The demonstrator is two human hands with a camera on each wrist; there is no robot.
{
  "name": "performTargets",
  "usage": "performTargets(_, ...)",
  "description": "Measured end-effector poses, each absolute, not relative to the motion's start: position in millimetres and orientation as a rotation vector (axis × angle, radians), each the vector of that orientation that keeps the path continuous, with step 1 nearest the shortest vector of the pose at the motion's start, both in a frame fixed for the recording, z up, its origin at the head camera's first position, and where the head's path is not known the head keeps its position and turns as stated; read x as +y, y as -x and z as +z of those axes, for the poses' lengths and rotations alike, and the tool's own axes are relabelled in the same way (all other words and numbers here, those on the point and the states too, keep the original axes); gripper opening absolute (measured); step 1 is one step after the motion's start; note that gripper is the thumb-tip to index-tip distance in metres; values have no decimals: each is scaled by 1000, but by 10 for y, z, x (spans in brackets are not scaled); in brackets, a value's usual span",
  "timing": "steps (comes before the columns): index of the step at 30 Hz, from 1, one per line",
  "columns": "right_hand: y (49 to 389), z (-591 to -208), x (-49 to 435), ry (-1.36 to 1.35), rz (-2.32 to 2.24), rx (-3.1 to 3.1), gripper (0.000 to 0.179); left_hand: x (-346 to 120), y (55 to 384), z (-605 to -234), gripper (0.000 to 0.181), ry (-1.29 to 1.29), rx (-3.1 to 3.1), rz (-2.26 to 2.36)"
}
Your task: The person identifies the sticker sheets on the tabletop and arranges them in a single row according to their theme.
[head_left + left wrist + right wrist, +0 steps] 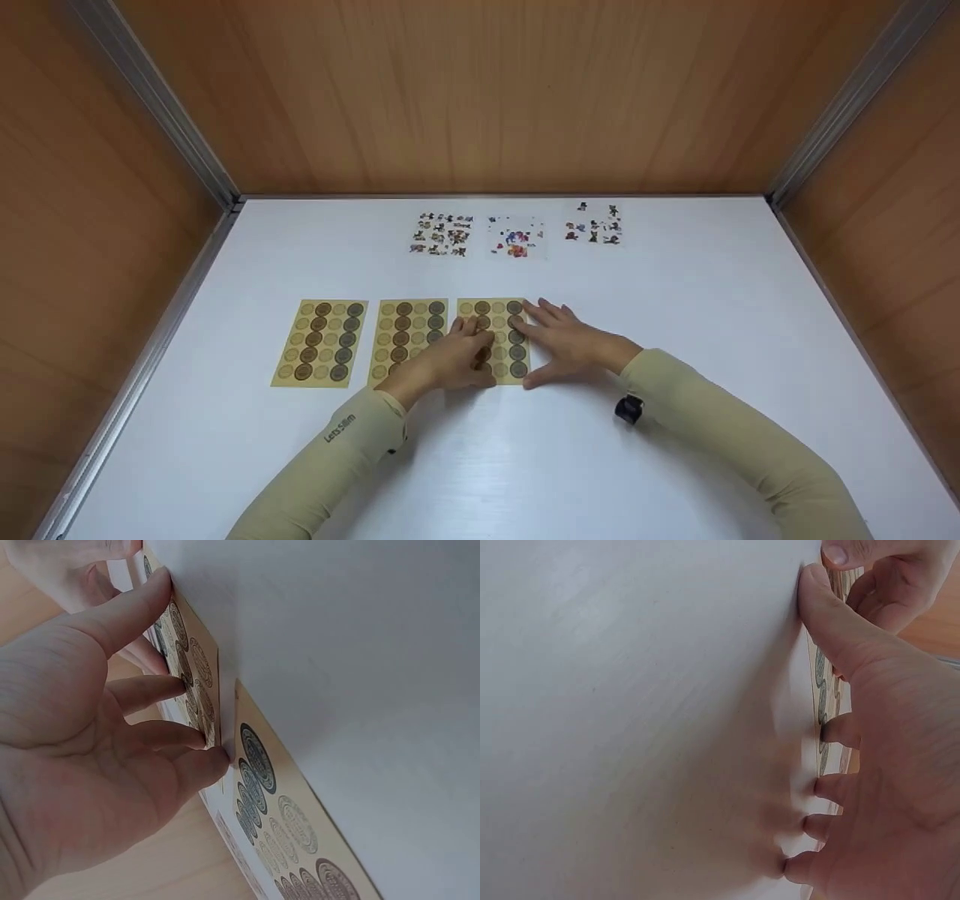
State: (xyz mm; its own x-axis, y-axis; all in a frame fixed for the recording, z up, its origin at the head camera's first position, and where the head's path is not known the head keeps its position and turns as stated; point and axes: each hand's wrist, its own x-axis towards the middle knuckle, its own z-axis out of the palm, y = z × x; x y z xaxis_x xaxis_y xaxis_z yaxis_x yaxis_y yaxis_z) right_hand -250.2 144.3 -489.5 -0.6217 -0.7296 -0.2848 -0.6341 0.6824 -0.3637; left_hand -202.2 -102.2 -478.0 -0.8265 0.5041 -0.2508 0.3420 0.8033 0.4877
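Three kraft-yellow sheets of round stickers lie in a row in the head view: a left sheet (pixel 320 343), a middle sheet (pixel 387 330) and a right sheet (pixel 499 360). My left hand (pixel 450 358) rests on the right sheet, thumb at its near edge and fingertips on its face; the forearm and hand cover part of the middle sheet. In the left wrist view its fingers (pixel 161 735) are loosely bent and touch the sheet. My right hand (pixel 574 343) spreads along the right sheet's right edge, index fingertip on the sheet, thumb near its lower corner.
Toward the back of the white table (pixel 675 465) lie three clear sheets with small colourful figures: a left one (pixel 441 236), a middle one (pixel 517 240) and a right one (pixel 594 225). Wooden panels (pixel 495 97) stand behind the table and at both sides.
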Motion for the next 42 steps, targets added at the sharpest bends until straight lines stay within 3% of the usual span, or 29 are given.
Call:
performTargets(15,2493,-4824,1431,1039,-271,2479,111,-1036,2039,-4727,75,-599,2589,599)
performTargets(19,2547,-4744,1427,1009,-322,2519,100,-1073,2128,-4635,66,-564,2583,673)
performTargets(22,2619,-4670,1382,974,-422,2589,87,-1134,2243,-4521,62,-526,2620,735)
performTargets(27,2783,-4603,1239,935,-550,2668,73,-1297,2503,-4374,76,-360,2698,753)
performTargets(35,3207,-4740,892,847,-596,2694,66,-1607,3009,-4496,77,-90,2779,816)
performTargets(42,3457,-4885,510,817,-612,2741,60,-1724,3237,-4671,69,101,2776,799)
